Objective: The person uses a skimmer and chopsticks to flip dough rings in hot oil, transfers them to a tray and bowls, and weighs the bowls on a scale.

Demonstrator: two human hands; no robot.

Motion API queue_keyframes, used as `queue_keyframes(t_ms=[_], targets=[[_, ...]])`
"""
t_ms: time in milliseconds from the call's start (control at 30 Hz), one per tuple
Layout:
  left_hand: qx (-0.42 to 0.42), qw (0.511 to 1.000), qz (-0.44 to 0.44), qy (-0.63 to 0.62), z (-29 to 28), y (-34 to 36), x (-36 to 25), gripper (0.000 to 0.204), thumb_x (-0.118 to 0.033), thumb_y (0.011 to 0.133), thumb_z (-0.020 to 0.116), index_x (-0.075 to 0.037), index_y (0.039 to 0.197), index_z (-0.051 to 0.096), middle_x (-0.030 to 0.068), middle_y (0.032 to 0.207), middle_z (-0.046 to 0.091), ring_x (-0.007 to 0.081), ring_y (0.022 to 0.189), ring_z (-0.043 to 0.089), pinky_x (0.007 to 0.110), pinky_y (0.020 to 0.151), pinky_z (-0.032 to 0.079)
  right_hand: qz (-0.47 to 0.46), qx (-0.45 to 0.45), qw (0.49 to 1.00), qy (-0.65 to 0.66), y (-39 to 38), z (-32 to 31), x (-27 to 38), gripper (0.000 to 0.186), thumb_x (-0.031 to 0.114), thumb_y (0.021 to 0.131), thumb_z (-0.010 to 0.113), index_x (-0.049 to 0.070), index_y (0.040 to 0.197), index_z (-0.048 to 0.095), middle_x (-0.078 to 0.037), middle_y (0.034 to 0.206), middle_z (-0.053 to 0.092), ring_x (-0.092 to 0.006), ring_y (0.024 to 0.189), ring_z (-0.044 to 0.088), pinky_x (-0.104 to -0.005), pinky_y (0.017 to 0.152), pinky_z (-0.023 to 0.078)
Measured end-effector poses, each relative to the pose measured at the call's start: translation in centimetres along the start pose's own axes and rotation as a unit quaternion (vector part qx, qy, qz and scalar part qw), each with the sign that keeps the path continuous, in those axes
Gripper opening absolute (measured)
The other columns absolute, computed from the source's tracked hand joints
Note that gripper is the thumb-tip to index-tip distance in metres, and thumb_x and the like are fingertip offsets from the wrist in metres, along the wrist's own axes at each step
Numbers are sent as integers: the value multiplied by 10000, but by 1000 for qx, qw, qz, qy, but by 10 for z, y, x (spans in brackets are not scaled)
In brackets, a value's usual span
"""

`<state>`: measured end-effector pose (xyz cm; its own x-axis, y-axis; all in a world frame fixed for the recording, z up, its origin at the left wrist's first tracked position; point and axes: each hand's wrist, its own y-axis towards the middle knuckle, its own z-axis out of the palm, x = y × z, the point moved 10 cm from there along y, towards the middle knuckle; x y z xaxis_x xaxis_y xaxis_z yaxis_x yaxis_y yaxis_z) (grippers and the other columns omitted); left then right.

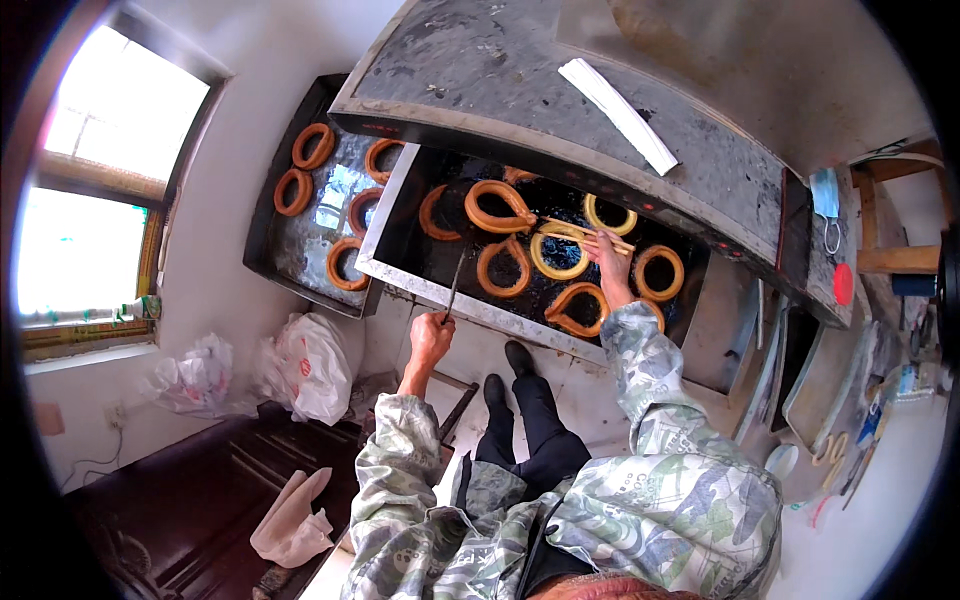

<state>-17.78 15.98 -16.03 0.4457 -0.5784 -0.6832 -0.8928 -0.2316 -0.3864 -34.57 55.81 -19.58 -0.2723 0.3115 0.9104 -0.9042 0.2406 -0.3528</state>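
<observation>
My right hand (611,266) grips a pair of long wooden chopsticks (572,234) over a rectangular frying vat (386,222) of dark oil. At the chopstick tips a brown fried dough ring (522,222) appears raised above the others. My left hand (429,342), closed around a thin dark rod (457,285), is at the vat's near edge. The rod points toward the oil. Several more rings float there: a pale yellow ring (543,268) lies under the chopsticks, and a browner ring (670,290) sits to the right.
Left of the vat, a dark-walled metal tray (262,215) holds several brown rings. A grey ledge (480,75) behind the vat carries a folded white strip (620,115). White plastic bags (312,368) stand at the left wall, near a dark wooden bench (200,500). Metal panels (825,385) lean at right.
</observation>
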Motion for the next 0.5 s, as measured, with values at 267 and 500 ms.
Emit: queue_keyframes(t_ms=[267, 500], targets=[[-16, 998, -4, 68, -15, 12, 0, 200, -199, 774, 635, -5, 725, 648, 233, 699, 617, 416, 706, 623, 461, 638, 486, -68, 23, 990, -118, 2, 29, 18, 257, 190, 946, 599, -15, 1090, 659, -94, 900, 696, -151, 731, 690, -228, 594, 523], [-8, 992, 10, 123, -27, 10, -21, 189, -186, 774, 627, -8, 715, 649, 231, 702, 624, 411, 713, 630, 475, 642, 489, -212, 38, 953, -212, 6, 59, 34, 219, 125, 931, 591, -27, 1067, 666, -65, 879, 692, -123, 762, 668, -244, 698, 528]])
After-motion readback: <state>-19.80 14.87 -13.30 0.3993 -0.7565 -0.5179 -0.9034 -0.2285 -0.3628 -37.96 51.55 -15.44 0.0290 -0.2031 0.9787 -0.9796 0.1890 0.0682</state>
